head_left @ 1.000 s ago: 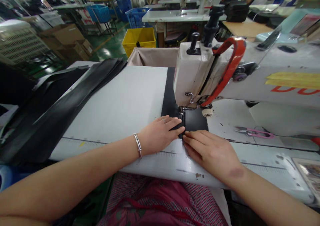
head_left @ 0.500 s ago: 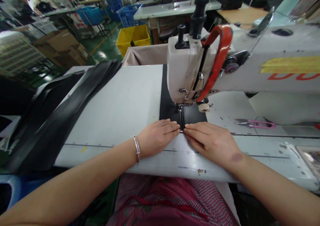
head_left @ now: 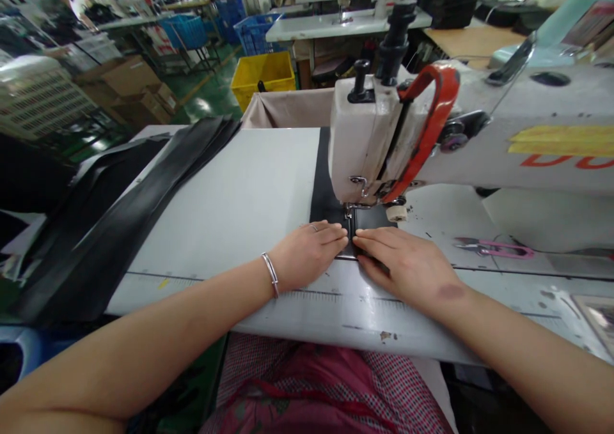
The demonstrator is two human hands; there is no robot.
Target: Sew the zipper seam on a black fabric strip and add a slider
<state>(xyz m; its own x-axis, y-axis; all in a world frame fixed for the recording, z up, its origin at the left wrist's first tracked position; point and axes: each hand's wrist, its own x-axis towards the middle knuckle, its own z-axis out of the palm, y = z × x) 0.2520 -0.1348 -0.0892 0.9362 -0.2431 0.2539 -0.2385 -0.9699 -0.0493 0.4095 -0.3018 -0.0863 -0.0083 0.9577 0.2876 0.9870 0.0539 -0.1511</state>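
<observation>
A black leather-like strip (head_left: 325,188) lies flat on the machine bed and runs under the presser foot (head_left: 348,212) of a white sewing machine (head_left: 362,143). A lengthwise seam or fold shows along it, below the needle. My left hand (head_left: 311,253) rests flat on the strip's left part, fingers stretched toward the seam. From the other side, my right hand (head_left: 407,261) lies with fingers extended on the right part, fingertips close to the seam. Both hands press from above; neither wraps around anything. The strip's near end is partly covered by my fingers.
Several black strips (head_left: 158,185) are piled at the table's left. Pink-handled thread snips (head_left: 499,247) lie right of my right hand. A ruler scale (head_left: 321,295) runs along the front edge. Behind the table are a fabric-lined bin (head_left: 288,108) and a yellow crate (head_left: 263,76).
The view has shifted slightly, so the machine sits a little lower and further right. Both hands stay on the strip, fingertips slightly nearer the presser foot.
</observation>
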